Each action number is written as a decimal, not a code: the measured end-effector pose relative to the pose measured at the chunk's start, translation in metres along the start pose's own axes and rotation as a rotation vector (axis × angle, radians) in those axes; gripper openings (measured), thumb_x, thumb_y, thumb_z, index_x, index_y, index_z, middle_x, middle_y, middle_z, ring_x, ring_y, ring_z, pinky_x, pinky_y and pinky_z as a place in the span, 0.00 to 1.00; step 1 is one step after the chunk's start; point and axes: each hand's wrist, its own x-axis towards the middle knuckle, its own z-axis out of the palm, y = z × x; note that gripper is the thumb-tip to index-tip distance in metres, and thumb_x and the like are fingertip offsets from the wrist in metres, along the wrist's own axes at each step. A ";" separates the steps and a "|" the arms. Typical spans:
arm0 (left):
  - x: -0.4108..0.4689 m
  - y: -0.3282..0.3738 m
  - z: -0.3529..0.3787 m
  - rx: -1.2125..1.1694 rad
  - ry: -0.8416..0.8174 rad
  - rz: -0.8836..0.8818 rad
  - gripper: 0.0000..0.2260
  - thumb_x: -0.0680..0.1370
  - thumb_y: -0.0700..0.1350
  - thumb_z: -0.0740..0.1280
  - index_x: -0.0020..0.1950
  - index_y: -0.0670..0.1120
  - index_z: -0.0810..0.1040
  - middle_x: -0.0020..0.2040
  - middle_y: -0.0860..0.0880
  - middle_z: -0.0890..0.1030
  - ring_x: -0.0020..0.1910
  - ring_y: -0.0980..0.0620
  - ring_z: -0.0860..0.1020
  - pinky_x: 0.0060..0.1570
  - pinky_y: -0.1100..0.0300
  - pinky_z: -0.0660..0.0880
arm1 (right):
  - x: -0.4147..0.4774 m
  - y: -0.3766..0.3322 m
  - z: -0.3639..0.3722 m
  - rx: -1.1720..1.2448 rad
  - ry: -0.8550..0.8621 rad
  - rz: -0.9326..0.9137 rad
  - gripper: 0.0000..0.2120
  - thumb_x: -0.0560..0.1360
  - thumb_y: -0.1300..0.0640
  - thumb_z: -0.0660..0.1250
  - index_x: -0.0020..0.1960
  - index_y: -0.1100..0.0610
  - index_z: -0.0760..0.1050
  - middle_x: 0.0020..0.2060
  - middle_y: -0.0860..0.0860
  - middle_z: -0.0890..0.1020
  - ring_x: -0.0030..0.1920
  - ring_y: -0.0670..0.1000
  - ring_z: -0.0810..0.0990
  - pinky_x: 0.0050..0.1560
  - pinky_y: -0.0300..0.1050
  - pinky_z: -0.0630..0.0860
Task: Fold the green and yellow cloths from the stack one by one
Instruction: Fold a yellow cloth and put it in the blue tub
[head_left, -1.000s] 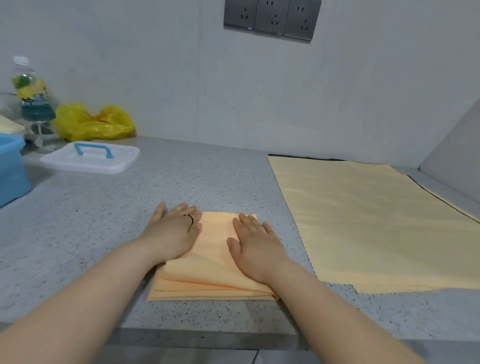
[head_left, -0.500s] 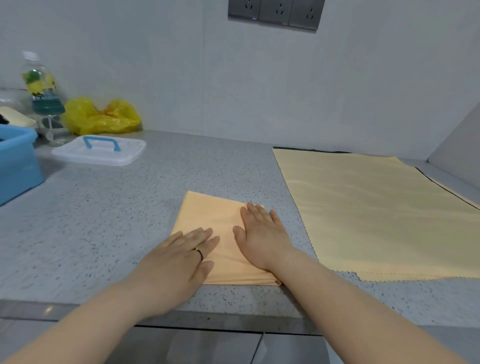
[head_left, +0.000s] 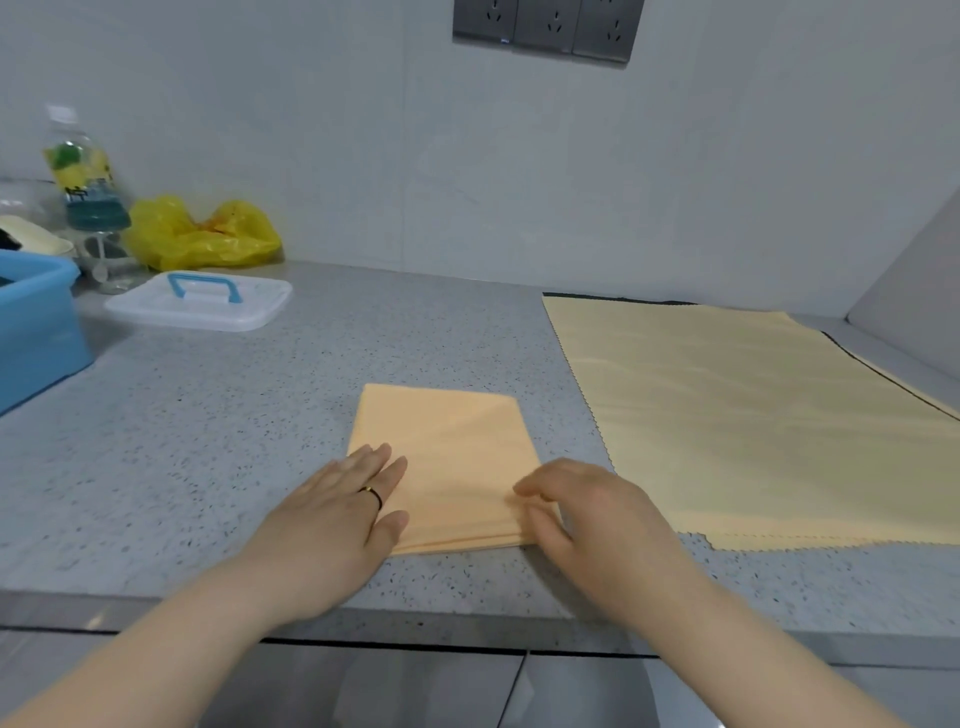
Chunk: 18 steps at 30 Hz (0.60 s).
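The folded cloth (head_left: 447, 457) is now lying flat and square near the front of the counter (head_left: 234, 441), where 1 second ago its top layer was puffing up under 2 flat palms. Since then the left hand (head_left: 332, 519) has been sliding back to the near left corner and is resting there with its fingers straight and released, pressing the layers down. The right hand (head_left: 597, 525) has been shifting off the cloth's top to the near right corner, and its fingers are now curling around the layered edge in what looks like a pinch, though blur is hiding the exact contact. I am reading this as the smoothing finishing and the hands preparing either 1 more fold or a lift to set this piece aside. The stack (head_left: 753, 426) of flat yellow cloths is waiting just beside it on the right, apart from it by a strip of bare counter, so more pieces are remaining. The cloth's near edge is sitting close to the counter's front lip, leaving little room toward the person. Open counter is stretching to the left and behind the cloth, before the white lid (head_left: 202, 312) and blue tub (head_left: 36, 332).
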 end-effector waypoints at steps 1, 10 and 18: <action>-0.001 0.004 0.001 -0.001 0.005 -0.014 0.25 0.81 0.55 0.44 0.75 0.49 0.39 0.76 0.53 0.38 0.74 0.58 0.38 0.68 0.65 0.35 | -0.006 -0.002 0.000 -0.002 -0.020 0.012 0.16 0.79 0.53 0.55 0.65 0.49 0.70 0.61 0.42 0.75 0.59 0.45 0.72 0.51 0.32 0.64; -0.029 0.048 -0.010 0.062 0.181 0.123 0.45 0.66 0.68 0.22 0.69 0.59 0.67 0.70 0.59 0.67 0.68 0.60 0.64 0.70 0.63 0.45 | -0.010 0.042 0.007 -0.166 -0.134 0.050 0.20 0.80 0.50 0.50 0.72 0.49 0.59 0.73 0.44 0.61 0.72 0.42 0.57 0.70 0.33 0.44; -0.042 0.063 -0.030 0.075 0.128 0.206 0.25 0.75 0.57 0.51 0.24 0.53 0.78 0.27 0.60 0.77 0.32 0.60 0.79 0.55 0.59 0.61 | -0.058 0.017 0.011 -0.117 0.092 -0.125 0.20 0.68 0.52 0.61 0.57 0.58 0.78 0.57 0.51 0.80 0.57 0.51 0.80 0.55 0.51 0.76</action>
